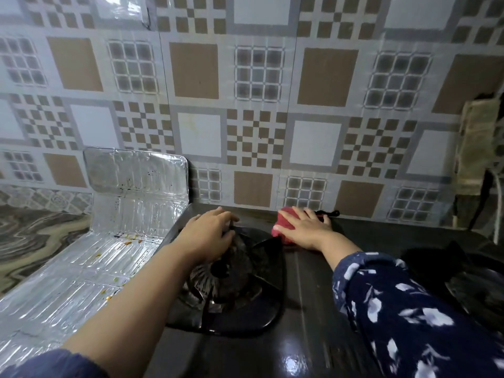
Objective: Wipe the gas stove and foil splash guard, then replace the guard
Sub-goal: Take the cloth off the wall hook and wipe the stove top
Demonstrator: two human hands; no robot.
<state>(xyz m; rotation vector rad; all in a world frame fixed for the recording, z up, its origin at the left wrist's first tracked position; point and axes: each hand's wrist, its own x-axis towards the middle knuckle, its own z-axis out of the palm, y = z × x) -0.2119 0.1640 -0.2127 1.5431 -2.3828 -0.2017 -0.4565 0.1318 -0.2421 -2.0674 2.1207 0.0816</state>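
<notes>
Just left of stove (313, 309), stained foil guard (131, 203) w/ crumbs

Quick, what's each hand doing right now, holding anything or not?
Left hand: fingers curled onto the black metal pan support of the left burner.
Right hand: flat, pressing the red cleaning cloth on the black glass stove top.

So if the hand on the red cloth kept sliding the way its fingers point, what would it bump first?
Probably the tiled wall. The right hand lies flat on the cloth, fingers pointing at the stove's back edge. A small black thing sits just beside that path; depth is unclear.
</notes>
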